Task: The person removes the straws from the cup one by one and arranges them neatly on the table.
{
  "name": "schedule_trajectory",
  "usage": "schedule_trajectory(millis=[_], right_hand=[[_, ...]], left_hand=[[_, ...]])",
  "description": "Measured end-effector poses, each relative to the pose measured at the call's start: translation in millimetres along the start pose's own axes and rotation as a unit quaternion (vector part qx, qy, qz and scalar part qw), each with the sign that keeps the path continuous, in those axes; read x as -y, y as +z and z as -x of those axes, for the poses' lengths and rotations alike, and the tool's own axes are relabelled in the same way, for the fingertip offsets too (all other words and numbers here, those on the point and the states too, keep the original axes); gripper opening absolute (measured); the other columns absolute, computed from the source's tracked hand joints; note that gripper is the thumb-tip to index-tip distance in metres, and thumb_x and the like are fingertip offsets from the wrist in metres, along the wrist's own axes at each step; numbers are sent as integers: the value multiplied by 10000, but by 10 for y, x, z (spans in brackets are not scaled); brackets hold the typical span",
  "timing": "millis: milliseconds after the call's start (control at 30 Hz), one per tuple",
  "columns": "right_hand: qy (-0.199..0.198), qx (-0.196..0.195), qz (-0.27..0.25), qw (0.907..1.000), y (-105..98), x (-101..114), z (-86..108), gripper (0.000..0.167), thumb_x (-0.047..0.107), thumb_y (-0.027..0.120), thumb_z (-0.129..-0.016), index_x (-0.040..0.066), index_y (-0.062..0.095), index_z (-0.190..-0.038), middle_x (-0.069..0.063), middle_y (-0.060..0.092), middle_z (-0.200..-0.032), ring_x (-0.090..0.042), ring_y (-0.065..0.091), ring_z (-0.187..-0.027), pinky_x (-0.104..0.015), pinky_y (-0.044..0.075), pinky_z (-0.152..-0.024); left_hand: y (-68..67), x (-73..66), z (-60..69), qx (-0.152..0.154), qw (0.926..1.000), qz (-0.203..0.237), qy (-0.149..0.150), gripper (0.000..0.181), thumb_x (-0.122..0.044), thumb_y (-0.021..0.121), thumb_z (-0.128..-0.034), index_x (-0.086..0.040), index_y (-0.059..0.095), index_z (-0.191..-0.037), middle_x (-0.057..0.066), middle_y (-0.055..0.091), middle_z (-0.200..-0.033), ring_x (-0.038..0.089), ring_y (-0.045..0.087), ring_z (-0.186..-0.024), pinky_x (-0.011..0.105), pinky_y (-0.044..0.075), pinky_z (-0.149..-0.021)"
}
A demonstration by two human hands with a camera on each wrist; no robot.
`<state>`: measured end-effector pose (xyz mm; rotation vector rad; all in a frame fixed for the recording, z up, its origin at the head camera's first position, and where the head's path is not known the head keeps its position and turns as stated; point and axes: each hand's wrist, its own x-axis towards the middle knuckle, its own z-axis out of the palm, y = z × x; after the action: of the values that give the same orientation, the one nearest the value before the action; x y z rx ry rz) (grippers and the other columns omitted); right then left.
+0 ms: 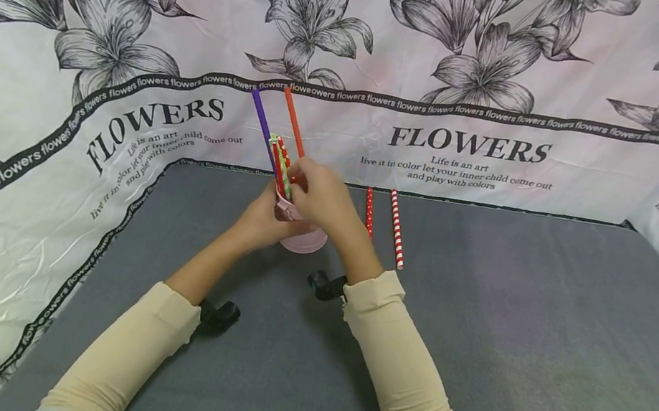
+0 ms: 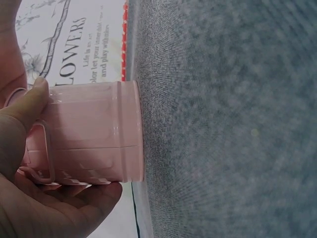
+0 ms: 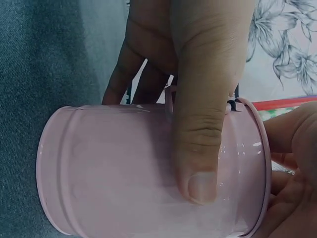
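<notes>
A small pink pail [image 1: 304,239] with a wire handle stands upright on the grey table, tilted slightly at most. My left hand [image 1: 264,220] grips it from the left, its thumb [image 3: 200,148] across the wall and the other fingers behind. Out of the pail lean a purple straw [image 1: 265,123], an orange straw [image 1: 294,121] and several patterned red and green straws [image 1: 280,161]. At the pail's mouth, my right hand [image 1: 324,197] has its curled fingers on the straws; their tips are partly hidden. The left wrist view shows the pail [image 2: 94,129] side-on.
Right of the pail lie a red dotted straw [image 1: 370,211] and a red-and-white striped straw [image 1: 397,230]. Behind the grey table [image 1: 508,352] stands a white cloth [image 1: 467,163] printed with flowers and lettering. Black wrist cameras [image 1: 219,318] hang below both forearms.
</notes>
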<state>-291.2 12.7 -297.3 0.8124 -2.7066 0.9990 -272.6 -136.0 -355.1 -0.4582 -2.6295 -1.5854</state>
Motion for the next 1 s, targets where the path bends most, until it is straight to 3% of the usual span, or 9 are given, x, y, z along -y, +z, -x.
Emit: schedule_trajectory(millis=[233, 400, 500, 733, 1000], right_hand=[[-149, 196, -250, 9994, -19, -15, -2, 221, 3, 576, -939, 46, 553, -1155, -92, 664, -1047, -215, 616, -921, -359, 501, -832], [-92, 409, -750, 9963, -42, -38, 2, 411, -14, 561, -942, 63, 492, -1340, -124, 666, -1172, -224, 628, -1086, -387, 491, -934], [-96, 478, -855, 9951, -49, -46, 3, 463, -26, 568, -938, 75, 489, -1383, -125, 673, -1166, -217, 630, -1074, -380, 494, -921], [-386, 563, -607, 9958, -71, -64, -13, 291, -48, 583, -908, 3, 634, -1189, -114, 686, -1032, -223, 613, -906, -345, 503, -841], [-430, 580, -420, 9965, -118, -56, -5, 168, -13, 614, -917, 10, 645, -1081, -89, 676, -940, -213, 570, -824, -322, 482, -760]], left_hand=[[0, -20, 3, -19, 10000, 40, 11, 916, -229, 827, -837, -75, 228, -1513, 166, 495, -1350, 327, 563, -1133, 484, 497, -954], [4, -20, 10, 5, 10000, 48, 7, 922, -236, 827, -836, -82, 226, -1518, 170, 498, -1334, 328, 567, -1113, 487, 501, -948], [6, -17, 10, 26, 10000, 51, -12, 913, -238, 824, -840, -85, 230, -1516, 172, 506, -1305, 329, 573, -1084, 480, 514, -927], [10, -12, 10, -1, 9999, 5, -102, 911, -284, 825, -839, -82, 238, -1506, 162, 520, -1273, 321, 573, -1067, 467, 516, -912], [11, -2, 19, -7, 10000, 96, 20, 962, -283, 830, -836, -111, 195, -1539, 154, 479, -1389, 328, 553, -1162, 496, 492, -956]])
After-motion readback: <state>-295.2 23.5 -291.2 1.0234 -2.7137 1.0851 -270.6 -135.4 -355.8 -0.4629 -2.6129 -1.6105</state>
